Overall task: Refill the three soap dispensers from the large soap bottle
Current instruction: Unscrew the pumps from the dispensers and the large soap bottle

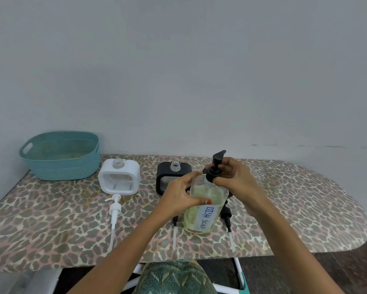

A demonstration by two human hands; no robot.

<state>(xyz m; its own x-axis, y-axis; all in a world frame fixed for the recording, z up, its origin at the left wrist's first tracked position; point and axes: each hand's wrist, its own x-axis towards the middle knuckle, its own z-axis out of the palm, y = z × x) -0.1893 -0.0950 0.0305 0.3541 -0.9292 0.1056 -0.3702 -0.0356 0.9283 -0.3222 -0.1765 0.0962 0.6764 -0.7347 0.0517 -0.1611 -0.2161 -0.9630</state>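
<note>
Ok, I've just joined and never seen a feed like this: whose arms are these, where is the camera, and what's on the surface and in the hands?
No machine here: these are a person's two bare arms, filmed by one wide-angle camera on their head, looking down. The left hand grips the large soap bottle, labelled DISH SOAP; the right hand pinches its black pump top. On the leopard-print board stand a white dispenser and a black dispenser, both with open necks. A white pump and two black pumps lie in front. A teal basket sits at the far left.
</note>
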